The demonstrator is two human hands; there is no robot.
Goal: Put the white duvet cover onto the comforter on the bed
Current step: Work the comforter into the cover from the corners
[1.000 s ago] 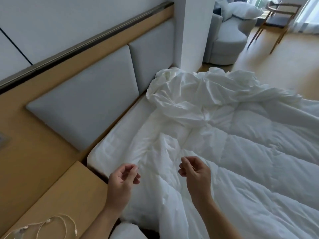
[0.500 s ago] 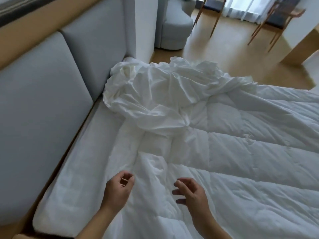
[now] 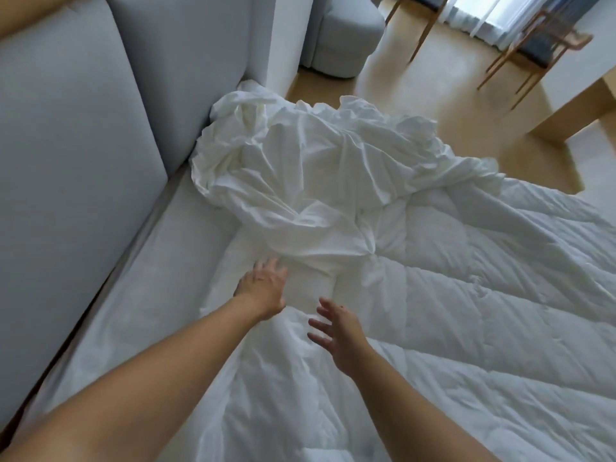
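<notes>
Both our hands, left hand (image 3: 263, 288) and right hand (image 3: 340, 331), reach fingers spread and empty over the comforter (image 3: 466, 311) toward the crumpled duvet cover (image 3: 300, 168).

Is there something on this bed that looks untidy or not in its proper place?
Yes. The white duvet cover lies crumpled in a heap at the corner by the grey headboard, on top of the quilted comforter, which is spread bare. Both hands, left and right, are open and reach toward it.
</notes>
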